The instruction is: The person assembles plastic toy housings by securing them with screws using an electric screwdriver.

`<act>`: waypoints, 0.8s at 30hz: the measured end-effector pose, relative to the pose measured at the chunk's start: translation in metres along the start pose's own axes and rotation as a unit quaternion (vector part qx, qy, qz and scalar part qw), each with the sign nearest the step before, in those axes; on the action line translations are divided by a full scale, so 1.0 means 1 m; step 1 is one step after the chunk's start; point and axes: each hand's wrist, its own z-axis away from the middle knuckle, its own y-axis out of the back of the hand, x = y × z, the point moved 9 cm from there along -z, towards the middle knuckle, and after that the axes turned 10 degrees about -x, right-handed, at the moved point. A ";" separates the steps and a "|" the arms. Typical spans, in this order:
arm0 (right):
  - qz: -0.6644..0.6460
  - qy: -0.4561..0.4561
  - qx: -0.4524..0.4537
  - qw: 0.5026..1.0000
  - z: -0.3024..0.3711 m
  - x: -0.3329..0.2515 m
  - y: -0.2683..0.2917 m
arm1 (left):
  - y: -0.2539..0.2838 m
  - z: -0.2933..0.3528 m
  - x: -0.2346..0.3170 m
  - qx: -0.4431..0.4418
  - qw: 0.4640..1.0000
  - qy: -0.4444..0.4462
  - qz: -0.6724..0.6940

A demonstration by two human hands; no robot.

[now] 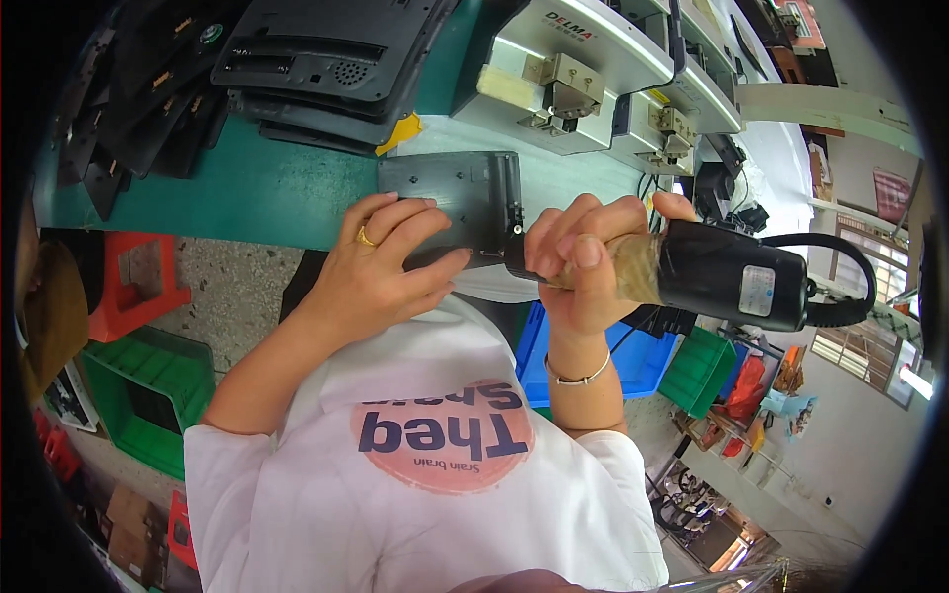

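Note:
My left hand, with a gold ring, presses flat on a dark grey plastic panel lying at the edge of the green workbench. My right hand is wrapped around a black electric screwdriver. The tool lies almost level, its tip against the panel's right edge near a row of small fittings. A black cable loops out of the tool's rear end to the right.
Stacks of black plastic housings fill the back left of the bench. Grey metal fixtures stand behind the panel. Below the bench are green bins, a red stool and a blue bin.

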 end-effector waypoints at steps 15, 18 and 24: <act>0.039 -0.020 -0.012 0.999 0.007 0.014 -0.008 | 0.001 0.000 -0.001 0.006 1.000 0.007 0.004; 0.048 -0.020 -0.015 0.999 0.009 0.017 -0.010 | 0.001 -0.001 0.000 0.008 1.000 0.006 0.000; 0.120 -0.044 -0.039 0.991 0.016 0.016 -0.015 | 0.001 0.000 -0.002 0.009 1.000 0.012 0.009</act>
